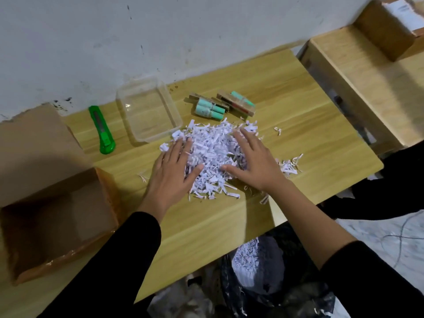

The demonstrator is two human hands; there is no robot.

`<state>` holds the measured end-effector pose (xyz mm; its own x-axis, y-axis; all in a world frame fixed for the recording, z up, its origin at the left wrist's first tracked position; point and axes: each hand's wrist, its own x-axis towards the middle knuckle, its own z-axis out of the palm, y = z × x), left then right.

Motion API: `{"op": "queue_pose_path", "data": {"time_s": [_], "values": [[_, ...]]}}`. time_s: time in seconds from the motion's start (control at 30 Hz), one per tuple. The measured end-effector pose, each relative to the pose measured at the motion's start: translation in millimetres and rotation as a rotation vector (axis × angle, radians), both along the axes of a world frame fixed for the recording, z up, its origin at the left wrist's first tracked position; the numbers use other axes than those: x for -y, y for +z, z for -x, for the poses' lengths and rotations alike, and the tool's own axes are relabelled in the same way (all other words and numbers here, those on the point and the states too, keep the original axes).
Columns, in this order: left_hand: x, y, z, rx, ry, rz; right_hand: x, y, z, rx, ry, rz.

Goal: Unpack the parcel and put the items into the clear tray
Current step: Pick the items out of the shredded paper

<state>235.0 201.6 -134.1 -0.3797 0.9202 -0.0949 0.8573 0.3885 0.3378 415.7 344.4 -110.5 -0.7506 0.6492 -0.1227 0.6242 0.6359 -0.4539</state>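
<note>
From the head camera: the clear tray (149,109) sits at the back of the wooden table (298,125), close to the wall, nothing in it, its long axis running from the near edge away toward the wall and leaning slightly left. Just right of it lie the unpacked items: two mint-green tubes (209,109) side by side, long axes pointing right and a little toward the camera, and beside them a flat brown packet (237,103) with another mint tube on top, angled the same way. A green utility knife (102,129) lies left of the tray, roughly parallel to it.

The table is light wood grain, pushed against a scuffed white wall (160,31). The opened cardboard parcel (57,226) stands at the left, cavity dark and showing no contents. A second cardboard box (387,28) sits on a neighbouring wooden surface, upper right. Below the table edge, a black bag (275,283) holds more shreds.

Centre table, a heap of shredded white paper (213,154). Left hand (172,168) flat, fingers spread, pressing the heap's left side. Right hand (254,161) likewise splayed on its right side, gripping nothing. Black sleeves on both arms.
</note>
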Motion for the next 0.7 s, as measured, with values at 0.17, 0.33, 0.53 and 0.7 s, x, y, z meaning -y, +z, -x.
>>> {"op": "queue_pose_path", "data": {"time_s": [0.17, 0.33, 0.53, 0.7], "values": [[-13.8, 2.4, 5.9, -0.01, -0.121, 0.026, -8.6, 1.8, 32.0, 0.052, 0.17, -0.044], [-10.3, -0.6, 3.0, -0.054, -0.141, 0.026, -5.3, -7.7, 29.7, 0.181, 0.224, -0.195], [-1.9, 5.7, -7.7, -0.129, -0.14, 0.03, 12.8, -10.2, 17.5, 0.073, 0.16, -0.163], [5.2, 1.8, -16.6, -0.08, -0.158, 0.025, 25.8, -16.8, 19.1, 0.04, 0.127, -0.083]]}}
